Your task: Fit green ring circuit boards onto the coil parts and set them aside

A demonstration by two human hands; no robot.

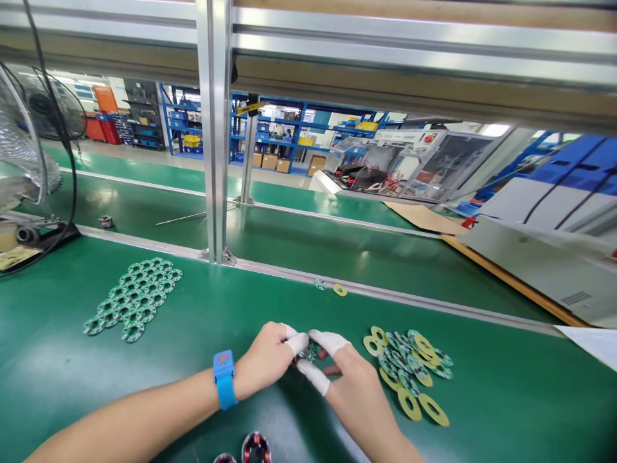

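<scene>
Small ring piece mostly hidden between hands; coils cut off — bottom edge.

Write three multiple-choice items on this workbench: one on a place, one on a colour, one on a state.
1. Where does the sheet of joined green ring boards lie?
A. left of the hands
B. right of the hands
C. on the fan

2. What colour is the wristband on the left hand?
A. red
B. blue
C. yellow

3. How do the two hands stand?
A. far apart
B. together, pinching a small ring board
C. flat on the mat

Answers: 1 A, it sits at far left on the green mat. 2 B, plainly blue. 3 B, the right hand meets the left with white-capped fingertips.
</scene>
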